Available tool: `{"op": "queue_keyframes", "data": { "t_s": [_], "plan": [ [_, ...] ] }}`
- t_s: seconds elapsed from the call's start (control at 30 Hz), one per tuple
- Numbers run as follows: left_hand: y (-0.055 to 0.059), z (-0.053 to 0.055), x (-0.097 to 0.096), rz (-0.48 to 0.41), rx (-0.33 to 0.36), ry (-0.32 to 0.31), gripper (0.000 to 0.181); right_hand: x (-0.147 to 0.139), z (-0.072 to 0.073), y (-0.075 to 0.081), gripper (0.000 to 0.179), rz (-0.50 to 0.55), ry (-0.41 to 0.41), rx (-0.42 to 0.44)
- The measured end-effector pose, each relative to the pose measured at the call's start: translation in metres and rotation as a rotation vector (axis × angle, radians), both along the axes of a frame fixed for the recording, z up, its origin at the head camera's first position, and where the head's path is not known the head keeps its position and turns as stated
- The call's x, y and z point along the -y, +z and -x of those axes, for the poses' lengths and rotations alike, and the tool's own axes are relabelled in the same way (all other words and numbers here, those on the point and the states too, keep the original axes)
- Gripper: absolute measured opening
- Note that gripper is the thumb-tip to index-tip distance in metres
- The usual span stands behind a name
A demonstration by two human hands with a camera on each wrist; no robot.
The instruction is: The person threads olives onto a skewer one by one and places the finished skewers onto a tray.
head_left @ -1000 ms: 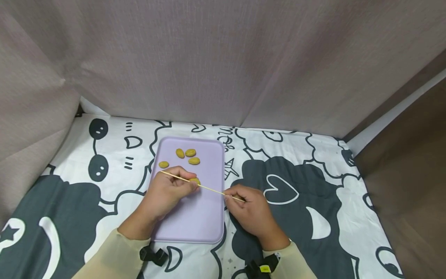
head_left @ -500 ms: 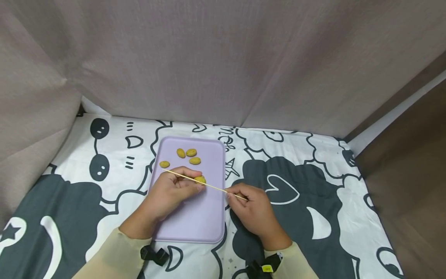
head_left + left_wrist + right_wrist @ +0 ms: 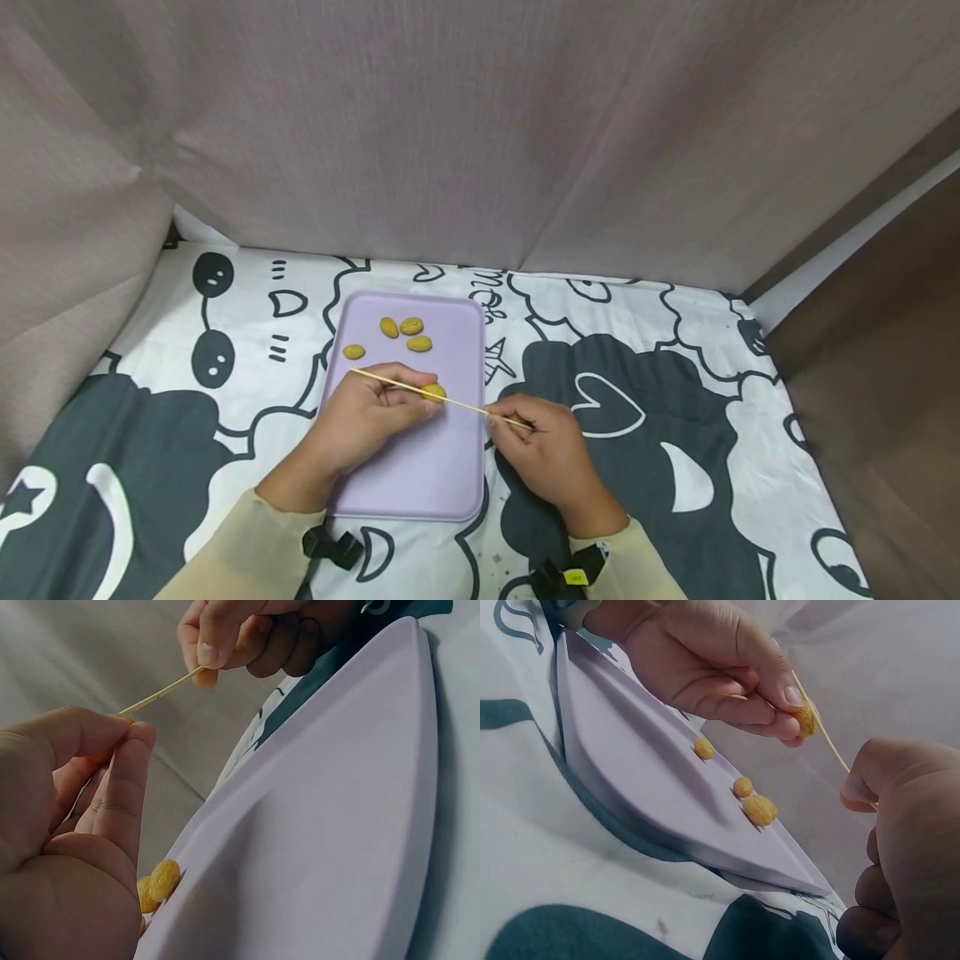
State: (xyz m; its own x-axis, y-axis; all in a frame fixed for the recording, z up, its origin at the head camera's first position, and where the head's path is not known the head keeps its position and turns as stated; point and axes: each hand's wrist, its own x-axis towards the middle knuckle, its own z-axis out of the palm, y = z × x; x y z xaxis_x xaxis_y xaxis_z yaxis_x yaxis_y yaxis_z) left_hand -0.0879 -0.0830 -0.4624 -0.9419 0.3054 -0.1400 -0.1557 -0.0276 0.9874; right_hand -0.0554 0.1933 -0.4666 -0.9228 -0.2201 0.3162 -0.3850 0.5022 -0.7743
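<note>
Head: left hand (image 3: 367, 412) pinches a fruit (image 3: 435, 388) over the tray (image 3: 408, 492), toward its right edge; right hand (image 3: 542, 443) pinches a stick (image 3: 465, 406). Left wrist: slender stick — hard pushing might snap it. Right wrist: shallow pinch — fruit could slip.

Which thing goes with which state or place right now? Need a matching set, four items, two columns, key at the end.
Column 1
1. left grip
2. right grip
3. tray
4. four loose yellow pieces

Column 2
A. pinching the thin stick near one end
B. lying towards the far end of a flat surface
C. pinching a single yellow piece
D. light purple, lying on the patterned cloth

Pairs: 1-C, 2-A, 3-D, 4-B
</note>
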Motion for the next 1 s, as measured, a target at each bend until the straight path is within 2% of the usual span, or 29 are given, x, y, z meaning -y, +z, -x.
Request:
{"op": "queue_keyframes", "data": {
  "t_s": [0.23,0.73,1.0],
  "plan": [
    [0.001,-0.002,-0.003,0.004,-0.004,-0.018,0.042,0.003,0.000,0.003,0.011,0.004,0.009,0.015],
    [0.008,-0.006,-0.008,0.091,0.029,-0.048,0.037,0.005,-0.002,0.004,0.010,0.009,0.013,0.058],
    [0.009,-0.008,-0.012,0.116,0.005,-0.066,0.031,0.008,-0.002,0.006,0.010,0.002,0.021,0.048]
  ]
}}
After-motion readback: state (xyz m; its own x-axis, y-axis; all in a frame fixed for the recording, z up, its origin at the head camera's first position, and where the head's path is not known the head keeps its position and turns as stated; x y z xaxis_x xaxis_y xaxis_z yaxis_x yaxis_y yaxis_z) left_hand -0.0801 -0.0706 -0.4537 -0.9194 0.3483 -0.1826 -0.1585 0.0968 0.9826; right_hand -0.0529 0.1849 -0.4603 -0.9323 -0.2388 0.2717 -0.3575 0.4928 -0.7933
